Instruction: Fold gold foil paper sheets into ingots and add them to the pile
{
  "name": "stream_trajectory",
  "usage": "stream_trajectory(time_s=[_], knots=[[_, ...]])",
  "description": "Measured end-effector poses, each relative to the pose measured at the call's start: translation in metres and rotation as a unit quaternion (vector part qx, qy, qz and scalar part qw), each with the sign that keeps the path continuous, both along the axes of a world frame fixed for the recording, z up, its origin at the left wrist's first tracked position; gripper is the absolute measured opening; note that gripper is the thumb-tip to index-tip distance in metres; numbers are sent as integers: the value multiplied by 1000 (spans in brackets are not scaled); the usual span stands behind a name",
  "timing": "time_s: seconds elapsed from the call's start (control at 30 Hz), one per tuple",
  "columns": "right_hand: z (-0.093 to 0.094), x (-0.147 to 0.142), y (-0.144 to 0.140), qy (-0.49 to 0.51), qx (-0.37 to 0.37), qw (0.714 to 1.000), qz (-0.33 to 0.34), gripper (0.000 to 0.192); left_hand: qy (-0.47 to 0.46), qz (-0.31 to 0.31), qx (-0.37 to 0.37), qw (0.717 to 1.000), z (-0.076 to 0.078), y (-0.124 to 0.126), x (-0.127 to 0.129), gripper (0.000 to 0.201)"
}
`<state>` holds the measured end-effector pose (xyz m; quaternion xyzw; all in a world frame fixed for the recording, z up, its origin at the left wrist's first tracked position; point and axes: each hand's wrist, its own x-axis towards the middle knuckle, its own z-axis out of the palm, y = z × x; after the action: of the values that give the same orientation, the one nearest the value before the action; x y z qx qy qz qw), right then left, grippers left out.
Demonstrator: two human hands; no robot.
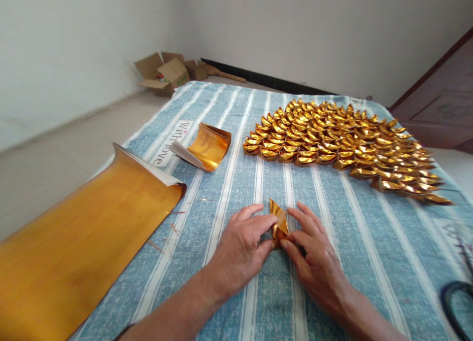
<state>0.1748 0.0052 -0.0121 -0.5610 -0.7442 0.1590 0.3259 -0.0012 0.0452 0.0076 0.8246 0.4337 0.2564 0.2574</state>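
Note:
A small piece of gold foil paper [280, 221], partly folded with a pointed top, stands between my hands on the striped cloth. My left hand [244, 240] pinches its left side, thumb low and index finger higher up. From the right, my right hand [310, 242] grips the lower edge between thumb and fingers, with the index finger near the paper's side. Fingertips cover part of the folds. Beyond my hands, several rows of folded gold paper ingots [332, 144] sit close together. A curled stack of small gold foil sheets [210, 146] lies to the left of them.
A large stack of gold foil paper [92, 237] spreads over the left side of the blue-and-white striped cloth [207, 296]. Black-handled scissors [456, 301] lie at the right edge. Thin paper scraps [173, 227] are scattered near the large sheets. Open cardboard boxes [162, 75] stand beyond.

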Motion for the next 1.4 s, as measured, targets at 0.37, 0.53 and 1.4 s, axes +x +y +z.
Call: stream_trajectory(time_s=[0.37, 0.53, 1.4], knots=[[-2, -2, 1, -27, 9, 1000, -5, 18, -7, -1, -21, 1000, 8, 1, 0, 32], [-2, -2, 3, -33, 3, 999, -4, 18, -4, 28, -23, 999, 10, 2, 5, 14], [-5, -4, -1, -22, 21, 999, -35, 10, 13, 64, 44, 997, -2, 4, 12, 26]])
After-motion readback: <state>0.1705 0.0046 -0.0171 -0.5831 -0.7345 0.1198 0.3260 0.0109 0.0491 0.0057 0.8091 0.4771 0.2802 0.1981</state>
